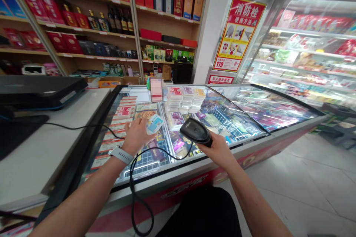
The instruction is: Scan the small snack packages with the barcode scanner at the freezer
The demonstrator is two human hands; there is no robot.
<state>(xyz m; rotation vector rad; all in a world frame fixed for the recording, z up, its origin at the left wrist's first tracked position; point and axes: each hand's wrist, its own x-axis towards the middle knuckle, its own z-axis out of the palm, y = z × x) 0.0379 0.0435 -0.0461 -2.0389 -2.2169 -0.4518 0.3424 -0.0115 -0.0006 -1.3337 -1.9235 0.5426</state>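
My right hand [215, 148] is wrapped round the handle of a black barcode scanner [196, 132], its head pointing left above the freezer's glass top. From the scanner a black cable [151, 149] loops left and hangs down over the freezer's front edge. My left hand [136, 135], with a pale watch strap [121, 154] at the wrist, grips a small flat pack with a blue and white label [155, 124] by its left side. Behind the scanner, stacks of similar packs with red, purple and yellow labels [185, 98] stand on the glass.
Under the glass of the chest freezer [164, 176] lie wire baskets and packaged goods. A white counter [80, 118] with a black device [41, 90] is at left. Shelves [116, 2] of boxes and bottles rise behind. A lit display fridge [311, 48] stands at right.
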